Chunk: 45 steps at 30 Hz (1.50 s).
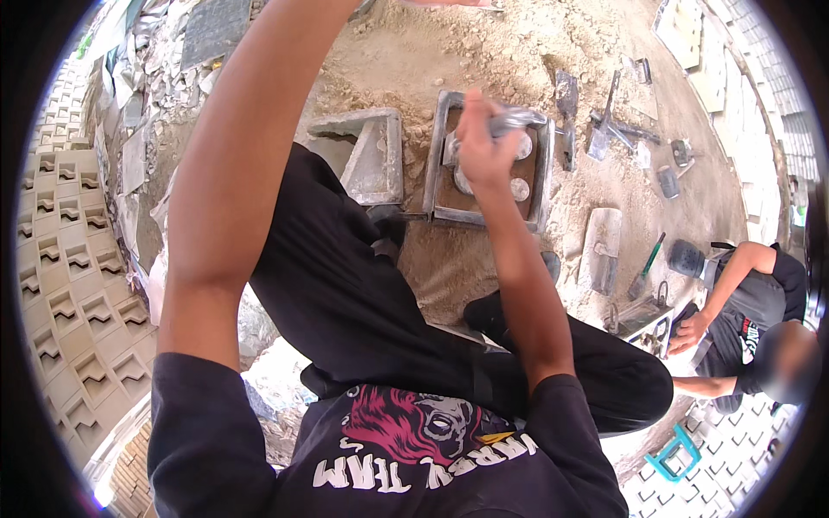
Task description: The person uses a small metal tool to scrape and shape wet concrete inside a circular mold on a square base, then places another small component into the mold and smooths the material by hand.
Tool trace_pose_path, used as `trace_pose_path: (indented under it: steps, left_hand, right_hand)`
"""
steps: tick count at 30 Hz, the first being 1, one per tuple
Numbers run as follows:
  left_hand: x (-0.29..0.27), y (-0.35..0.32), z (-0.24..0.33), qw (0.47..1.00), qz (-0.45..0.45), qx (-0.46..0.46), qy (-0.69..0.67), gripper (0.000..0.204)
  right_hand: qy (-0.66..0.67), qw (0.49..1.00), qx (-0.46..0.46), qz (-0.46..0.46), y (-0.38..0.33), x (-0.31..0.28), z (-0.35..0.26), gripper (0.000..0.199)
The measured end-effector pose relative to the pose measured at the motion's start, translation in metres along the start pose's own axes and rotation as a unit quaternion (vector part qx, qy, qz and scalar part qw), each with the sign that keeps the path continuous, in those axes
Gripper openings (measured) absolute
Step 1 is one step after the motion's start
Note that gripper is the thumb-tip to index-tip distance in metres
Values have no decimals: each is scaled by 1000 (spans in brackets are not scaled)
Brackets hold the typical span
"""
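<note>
My right hand (486,151) is over a square metal moulding frame (438,160), closed around a shiny silvery metal piece (516,119); motion blur hides its exact kind. Inside the frame, on packed brown sand (488,204), lie several round pale metal pieces, one of them a small disc (519,189). My left arm reaches up past the top edge. Only a sliver of my left hand (445,3) shows there, so its fingers and anything in them are hidden.
Left of the frame lies a second grey frame (390,160) with a diagonal bar. Loose sand (484,47) spreads beyond. Trowels (602,138) and a green-handled tool (648,268) lie at right. A co-worker (743,302) crouches at far right over another metal mould (649,332), near a turquoise stool (676,455).
</note>
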<state>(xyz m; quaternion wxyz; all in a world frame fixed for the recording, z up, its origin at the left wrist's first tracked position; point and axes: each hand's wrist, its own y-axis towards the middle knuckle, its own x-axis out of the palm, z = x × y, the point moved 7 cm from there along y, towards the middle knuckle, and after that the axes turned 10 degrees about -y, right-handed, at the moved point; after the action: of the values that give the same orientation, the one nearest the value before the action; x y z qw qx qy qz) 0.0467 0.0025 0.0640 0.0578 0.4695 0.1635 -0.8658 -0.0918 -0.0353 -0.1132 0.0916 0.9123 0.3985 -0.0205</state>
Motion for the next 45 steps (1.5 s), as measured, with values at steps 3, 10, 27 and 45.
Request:
trace_pose_path:
  steps: [3,10,27,45]
  left_hand:
    - [6,11,-13,1000,4,18,3,30]
    - [7,12,-17,1000,14,11,8,29]
    - [16,24,-12,999,-16,30,36,33]
    - [20,28,-7,996,-6,93,4,32]
  right_hand:
    - [-40,997,52,-40,12,1,6,35]
    - [-56,998,13,-9,9,0,12,39]
    - [-47,997,60,-23,-40,-14,15,45]
    - [-53,992,102,-61,-47,-7,-5,48]
